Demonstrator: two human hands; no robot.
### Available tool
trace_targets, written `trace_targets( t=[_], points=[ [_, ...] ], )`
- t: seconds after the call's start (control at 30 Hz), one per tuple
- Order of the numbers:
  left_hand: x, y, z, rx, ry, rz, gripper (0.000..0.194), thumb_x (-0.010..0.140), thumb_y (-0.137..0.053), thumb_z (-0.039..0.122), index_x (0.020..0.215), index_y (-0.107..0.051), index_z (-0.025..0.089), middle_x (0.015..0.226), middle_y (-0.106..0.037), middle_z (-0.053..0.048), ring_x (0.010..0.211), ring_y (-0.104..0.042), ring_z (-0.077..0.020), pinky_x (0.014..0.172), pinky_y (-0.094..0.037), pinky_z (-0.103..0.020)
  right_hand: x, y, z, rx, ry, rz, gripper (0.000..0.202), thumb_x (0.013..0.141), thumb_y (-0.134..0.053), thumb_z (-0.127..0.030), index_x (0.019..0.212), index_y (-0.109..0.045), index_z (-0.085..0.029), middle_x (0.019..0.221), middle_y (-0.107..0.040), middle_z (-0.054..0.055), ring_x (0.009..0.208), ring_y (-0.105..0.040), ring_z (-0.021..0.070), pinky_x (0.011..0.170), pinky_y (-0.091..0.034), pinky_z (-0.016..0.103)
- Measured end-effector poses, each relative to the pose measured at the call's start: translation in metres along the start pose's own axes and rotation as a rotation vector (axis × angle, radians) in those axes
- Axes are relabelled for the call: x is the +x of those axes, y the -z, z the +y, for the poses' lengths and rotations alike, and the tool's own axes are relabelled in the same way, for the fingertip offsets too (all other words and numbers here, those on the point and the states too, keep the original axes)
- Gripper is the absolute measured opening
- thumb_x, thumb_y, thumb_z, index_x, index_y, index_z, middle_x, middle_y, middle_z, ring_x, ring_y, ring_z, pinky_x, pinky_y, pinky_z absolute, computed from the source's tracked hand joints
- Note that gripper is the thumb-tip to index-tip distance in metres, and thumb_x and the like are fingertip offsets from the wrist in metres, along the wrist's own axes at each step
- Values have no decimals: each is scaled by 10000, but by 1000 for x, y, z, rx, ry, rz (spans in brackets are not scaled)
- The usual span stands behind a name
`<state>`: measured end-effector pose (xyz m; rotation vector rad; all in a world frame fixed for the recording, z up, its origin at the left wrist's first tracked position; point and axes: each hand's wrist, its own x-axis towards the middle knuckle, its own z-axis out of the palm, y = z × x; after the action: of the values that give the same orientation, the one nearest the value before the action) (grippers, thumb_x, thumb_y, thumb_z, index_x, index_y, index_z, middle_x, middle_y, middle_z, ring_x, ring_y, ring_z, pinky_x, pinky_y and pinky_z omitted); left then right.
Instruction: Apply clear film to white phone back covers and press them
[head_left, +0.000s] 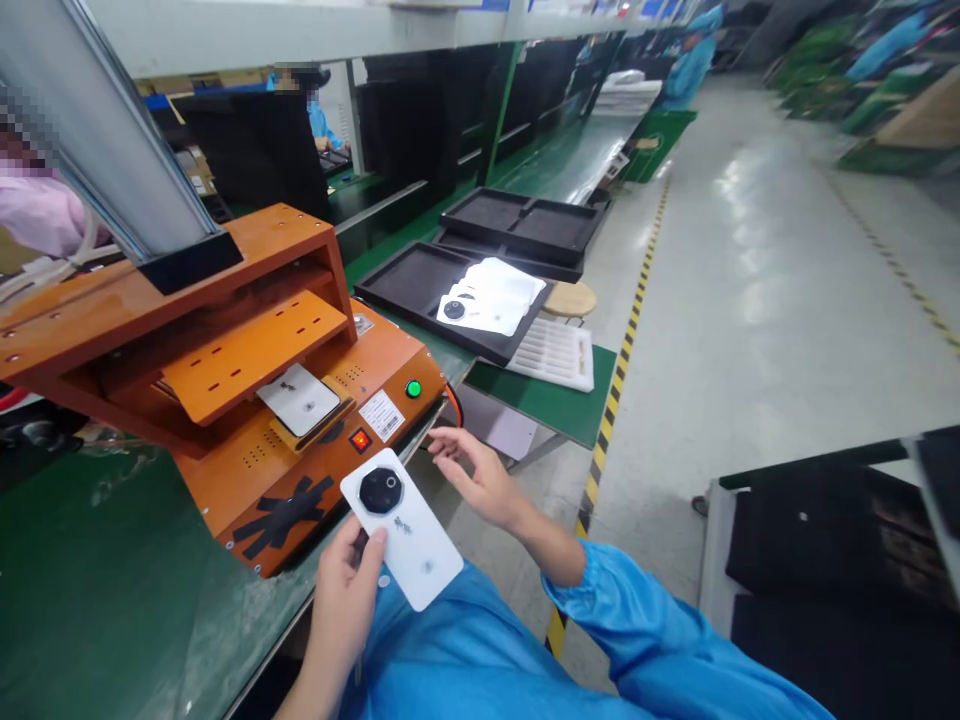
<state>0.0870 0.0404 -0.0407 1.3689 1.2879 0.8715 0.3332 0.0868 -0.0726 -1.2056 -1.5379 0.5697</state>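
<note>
My left hand (351, 570) grips a white phone back cover (420, 550) by its left edge, thumb on top; a round black camera area fills its upper end. Just right of the cover, my right hand (480, 480) hangs in the air, fingers apart and slightly curled, with nothing in it. In front of me stands an orange press machine (390, 370). Another white cover (304, 400) lies on the bed under its raised orange plate (259, 355). A green button (413, 389) and a lit red switch (361, 440) sit on the machine's front.
Beyond the press, a black tray (397, 280) bears several overlapping white covers (499, 290). More black trays (525, 220) are stacked behind it, and a white slotted tray (559, 355) lies nearer the aisle. At the right stands a rack with black contents (817, 540). Other people work farther off.
</note>
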Motion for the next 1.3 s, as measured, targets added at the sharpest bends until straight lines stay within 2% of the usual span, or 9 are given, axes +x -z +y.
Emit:
trace_targets(
  t=[0.13, 0.27, 0.4, 0.6, 0.83, 0.97, 1.07, 1.2, 1.3],
  points=[
    [4, -4, 6, 474, -390, 33, 275, 1068, -532, 332, 1066, -760, 179, 1088, -821, -125, 985, -790, -275, 885, -635, -381, 17, 11, 3, -155, 69, 132, 296, 1071, -545, -287, 1338, -668, -246, 1146, -709, 96, 978, -692, 225, 907, -611, 423],
    [-5, 14, 10, 1101, -659, 159, 240, 1038, -517, 156, 880, -697, 168, 1517, -654, -253, 1045, -788, -294, 876, -632, -407, 48, 18, 38, -514, 207, 134, 453, 1041, -452, -161, 1421, -690, -227, 1281, -692, 161, 1120, -656, 299, 978, -580, 511],
    [-14, 30, 7, 1457, -562, 216, 276, 1018, -522, 123, 772, -640, 170, 1642, -506, -298, 692, -732, -240, 605, -582, -388, 45, 9, 63, -618, 276, 42, 562, 1035, -389, -107, 1515, -645, -250, 1350, -656, 170, 1144, -638, 297, 987, -586, 508],
    [-30, 35, 6, 1535, -458, 231, 276, 1032, -529, 143, 814, -698, 159, 1654, -478, -299, 607, -706, -208, 575, -557, -355, 42, 0, 62, -622, 292, 31, 631, 1055, -357, -95, 1644, -502, -267, 1367, -634, 162, 1186, -611, 278, 1023, -573, 460],
    [-33, 38, 11, 1710, -309, 197, 311, 1056, -513, 188, 859, -752, 173, 1749, -382, -170, 452, -603, -122, 394, -366, -286, 54, -1, 55, -845, 305, -60, 602, 1041, -342, -63, 1580, -578, -196, 1284, -680, 180, 1088, -624, 283, 845, -539, 429],
    [-35, 46, 20, 1541, -313, 183, 325, 1087, -487, 276, 954, -773, 198, 1736, -441, -143, 441, -590, -103, 376, -362, -273, 49, 2, 42, -651, 226, -1, 574, 1046, -357, -89, 1562, -572, -220, 1383, -659, 180, 1194, -630, 299, 936, -554, 477],
    [-38, 42, 23, 1103, -365, 203, 301, 1097, -485, 351, 1067, -761, 236, 1611, -602, -126, 682, -740, -179, 488, -528, -279, 28, 4, 17, -280, 173, 101, 409, 1088, -478, -264, 1479, -596, -242, 1315, -689, 156, 1192, -651, 284, 988, -564, 478],
    [-27, 7, 24, 417, -239, 225, 324, 1071, -561, 490, 1061, -761, 235, 1181, -752, -116, 1022, -759, -259, 848, -644, -326, -16, -4, -24, 274, 147, -324, 494, 982, -666, -642, 1220, -691, -209, 1084, -735, 96, 944, -704, 235, 838, -597, 379],
    [-9, -21, 21, 135, -100, 196, 463, 1036, -600, 615, 1133, -764, 193, 1139, -782, -120, 1059, -758, -276, 876, -639, -331, -30, -5, -40, 338, -78, -378, 445, 946, -702, -633, 1027, -689, -196, 947, -722, 57, 790, -668, 193, 704, -559, 319]
  ],
)
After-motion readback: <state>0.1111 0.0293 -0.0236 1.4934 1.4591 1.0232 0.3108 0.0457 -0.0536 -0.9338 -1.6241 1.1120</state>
